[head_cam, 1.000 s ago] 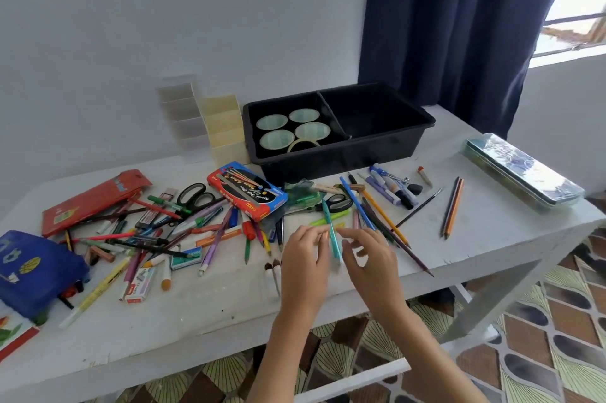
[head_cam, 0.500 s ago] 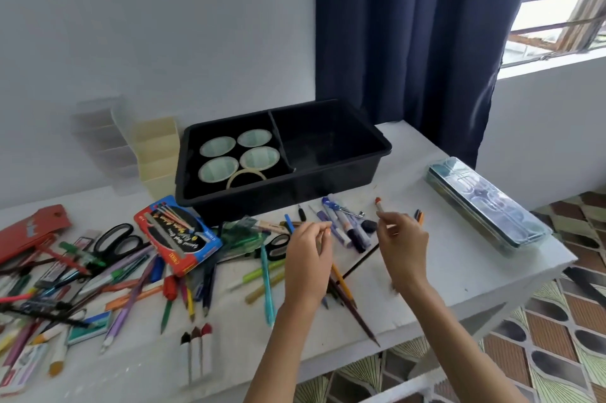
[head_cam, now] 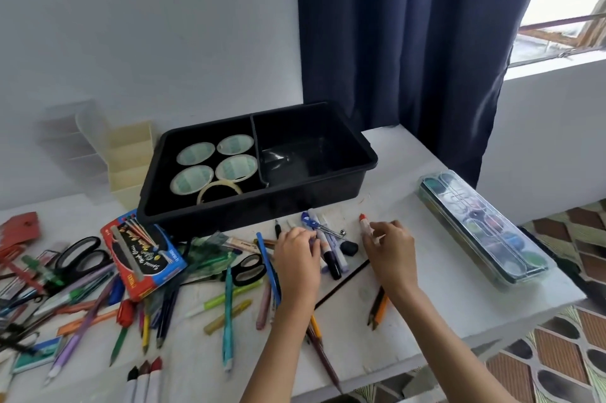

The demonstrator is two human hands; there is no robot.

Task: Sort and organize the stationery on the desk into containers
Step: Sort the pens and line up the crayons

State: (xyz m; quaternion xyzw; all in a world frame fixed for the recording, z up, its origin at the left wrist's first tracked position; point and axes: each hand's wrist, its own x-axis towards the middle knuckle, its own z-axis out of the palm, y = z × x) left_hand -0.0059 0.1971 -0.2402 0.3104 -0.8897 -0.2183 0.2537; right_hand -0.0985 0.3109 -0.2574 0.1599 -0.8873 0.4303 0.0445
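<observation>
On the white desk [head_cam: 459, 288], stationery is lying loose from the left edge to the middle, so the sort is looking barely started. Black tray [head_cam: 370, 169] is sitting at the back: its left compartment is holding four tape rolls [head_cam: 196, 153] plus a thin tape ring [head_cam: 218, 190], its right compartment is showing nothing. Cream tiered organizer [head_cam: 129, 153] beside it is looking unfilled. Closed clear paint case [head_cam: 485, 225] is lying well apart on the right. Left hand [head_cam: 296, 258] is curling down over the markers [head_cam: 331, 248] in front of the tray; whether it is gripping one, cannot tell. Right hand [head_cam: 390, 251] is pinching a small red-capped glue stick [head_cam: 365, 227] in its fingertips. Likely risks: the left hand raking through crossed pens is probably dragging neighbours along, and round pencils [head_cam: 378, 307] near the front edge could be rolling off; the glue stick, held only at the tips, could be slipping.
</observation>
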